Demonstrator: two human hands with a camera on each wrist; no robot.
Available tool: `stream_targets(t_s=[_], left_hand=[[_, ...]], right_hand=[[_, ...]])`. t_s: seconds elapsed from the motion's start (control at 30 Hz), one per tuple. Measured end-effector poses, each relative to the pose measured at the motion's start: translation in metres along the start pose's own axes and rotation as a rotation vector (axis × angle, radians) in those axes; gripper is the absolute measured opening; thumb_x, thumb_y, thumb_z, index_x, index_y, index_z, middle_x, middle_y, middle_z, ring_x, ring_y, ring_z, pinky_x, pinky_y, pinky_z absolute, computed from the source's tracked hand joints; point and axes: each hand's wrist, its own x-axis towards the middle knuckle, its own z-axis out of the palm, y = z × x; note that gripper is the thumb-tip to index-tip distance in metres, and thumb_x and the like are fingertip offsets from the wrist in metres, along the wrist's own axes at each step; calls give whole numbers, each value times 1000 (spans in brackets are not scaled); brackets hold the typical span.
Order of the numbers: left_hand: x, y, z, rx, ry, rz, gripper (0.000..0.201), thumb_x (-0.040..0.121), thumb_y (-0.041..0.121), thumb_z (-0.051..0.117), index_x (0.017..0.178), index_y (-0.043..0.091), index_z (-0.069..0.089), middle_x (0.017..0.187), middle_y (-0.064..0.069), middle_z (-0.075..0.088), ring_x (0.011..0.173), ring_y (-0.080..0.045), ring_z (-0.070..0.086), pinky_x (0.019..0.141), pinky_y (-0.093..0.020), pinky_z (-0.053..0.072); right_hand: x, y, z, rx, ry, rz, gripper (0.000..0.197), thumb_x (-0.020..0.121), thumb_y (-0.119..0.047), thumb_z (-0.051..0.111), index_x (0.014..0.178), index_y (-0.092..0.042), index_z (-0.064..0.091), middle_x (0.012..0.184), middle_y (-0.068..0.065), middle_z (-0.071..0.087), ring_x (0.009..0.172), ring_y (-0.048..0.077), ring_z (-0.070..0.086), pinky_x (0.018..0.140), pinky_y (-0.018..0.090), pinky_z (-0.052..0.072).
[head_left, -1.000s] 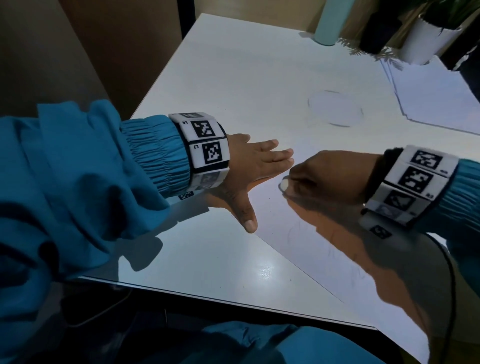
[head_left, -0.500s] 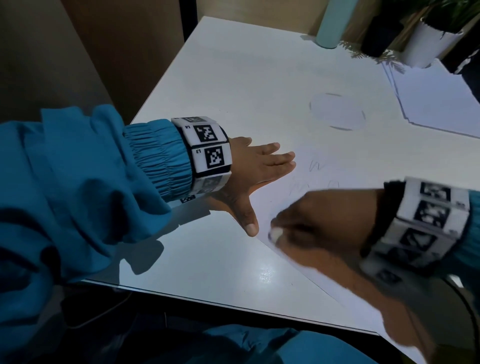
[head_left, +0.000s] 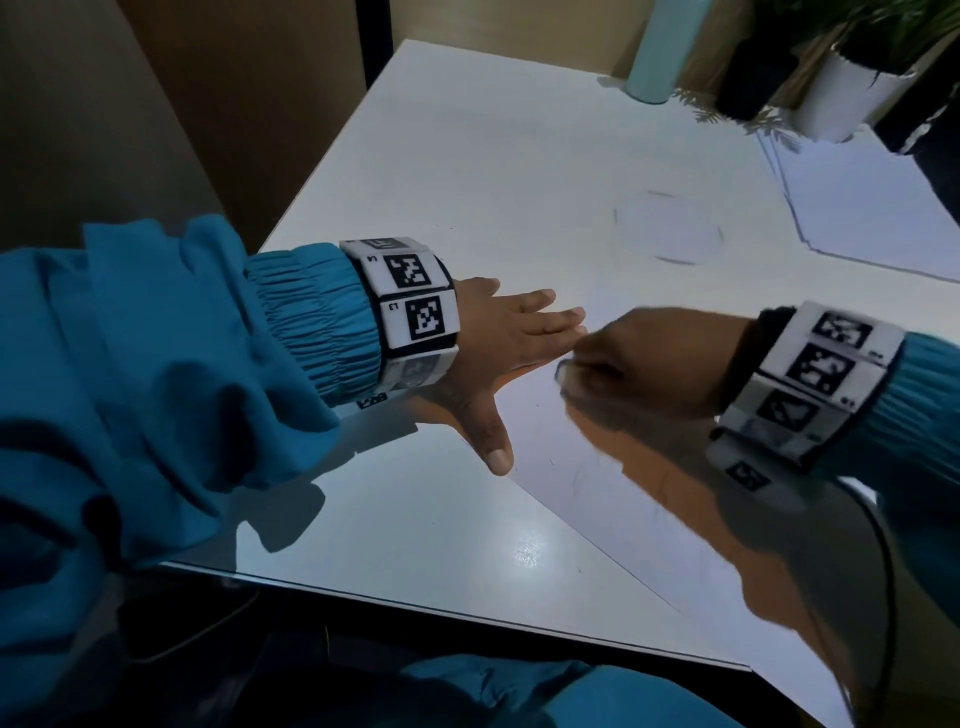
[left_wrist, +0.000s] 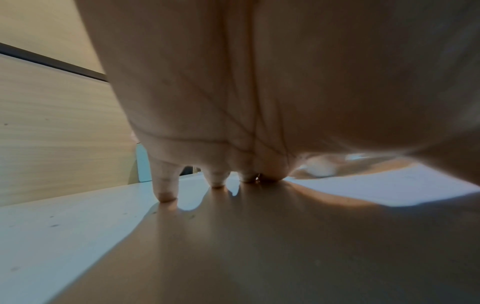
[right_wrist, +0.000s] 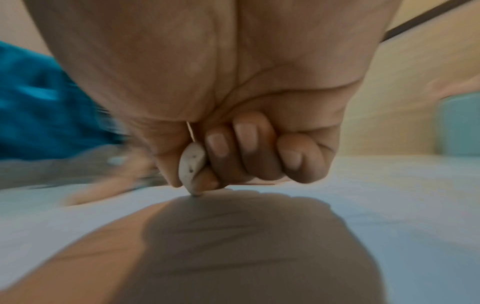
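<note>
A white sheet of paper (head_left: 597, 493) with faint pencil marks lies on the white table (head_left: 405, 530). My left hand (head_left: 509, 343) presses flat on the sheet's left part, fingers straight and thumb spread; its palm (left_wrist: 259, 102) fills the left wrist view. My right hand (head_left: 649, 358) is curled into a fist just right of the left fingertips. It pinches a small white eraser (right_wrist: 191, 164) between thumb and fingers, the tip touching the paper. The eraser (head_left: 566, 371) shows blurred at the fist's left end.
A cut paper circle (head_left: 670, 228) lies farther back. A stack of white sheets (head_left: 857, 208) is at the right. A teal bottle (head_left: 657, 47) and a white plant pot (head_left: 852, 98) stand along the far edge. The table's near edge (head_left: 415, 603) is close to my body.
My right hand slid down the sheet toward me with the eraser, then came back up beside the left fingertips. The left hand stayed flat in place.
</note>
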Motion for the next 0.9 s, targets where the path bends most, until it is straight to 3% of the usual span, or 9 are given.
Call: stream_targets(t_s=[0.1, 0.2, 0.3, 0.37, 0.43, 0.57, 0.7, 0.8, 0.9], left_hand=[[-1, -2, 6, -22, 44, 3, 152, 35, 104, 37, 153, 28, -19, 160, 16, -25, 148, -13, -21, 120, -54, 4], [-1, -2, 4, -13, 15, -5, 149, 40, 102, 43, 154, 27, -19, 160, 16, -25, 148, -13, -21, 120, -53, 3], [-1, 2, -4, 29, -26, -12, 141, 53, 96, 47, 153, 25, -21, 159, 14, -28, 148, -13, -22, 120, -52, 4], [-2, 1, -5, 42, -37, -9, 139, 56, 95, 47, 152, 25, -24, 159, 14, -29, 148, -13, -22, 120, -53, 6], [-3, 1, -6, 55, -40, -9, 139, 56, 96, 47, 152, 24, -24, 159, 13, -29, 148, -13, -22, 120, -52, 8], [-4, 3, -11, 65, -68, -15, 139, 57, 93, 52, 153, 24, -21, 159, 14, -27, 148, -11, -21, 121, -49, 12], [-11, -3, -16, -8, -65, -35, 139, 53, 91, 61, 156, 28, -7, 162, 16, -16, 150, -10, -9, 121, -45, 12], [-7, -10, -24, -59, 7, -45, 146, 40, 95, 57, 157, 28, 2, 164, 13, -5, 151, -15, 5, 119, -45, 19], [1, -11, -23, -49, -43, -64, 148, 38, 99, 51, 155, 34, -12, 163, 16, -14, 151, -15, -8, 122, -49, 5]], right_hand=[[-21, -40, 12, 92, -56, -225, 22, 98, -38, 36, 90, -31, 56, 74, -15, 48, 65, 7, 44, 66, 20, 33], [-13, -27, 4, 23, -25, -107, 28, 97, -40, 33, 83, -24, 51, 70, -13, 52, 62, 1, 47, 67, 21, 40], [6, 14, -4, -84, -38, 93, 33, 98, -42, 30, 73, -26, 46, 77, -6, 55, 78, 21, 56, 76, 30, 45], [9, 30, -6, -59, -31, 104, 39, 98, -44, 32, 64, -26, 37, 69, -7, 49, 72, 20, 53, 71, 31, 42], [7, 40, -10, 3, 19, 116, 40, 98, -44, 35, 65, -23, 40, 65, -3, 49, 65, 19, 51, 66, 33, 42], [1, 53, -20, 74, 183, 79, 45, 89, -55, 34, 70, -18, 50, 68, 3, 57, 63, 21, 51, 66, 36, 46], [-6, 43, -30, 174, 264, 51, 35, 83, -47, 47, 96, -22, 66, 78, -5, 65, 69, 14, 56, 68, 33, 47], [-8, 26, -27, 236, 277, -35, 38, 77, -44, 48, 92, -20, 72, 77, -4, 64, 68, 17, 59, 66, 33, 48], [6, 20, -21, 121, 233, -84, 50, 72, -41, 32, 79, -15, 75, 73, 3, 61, 64, 27, 59, 60, 34, 49]])
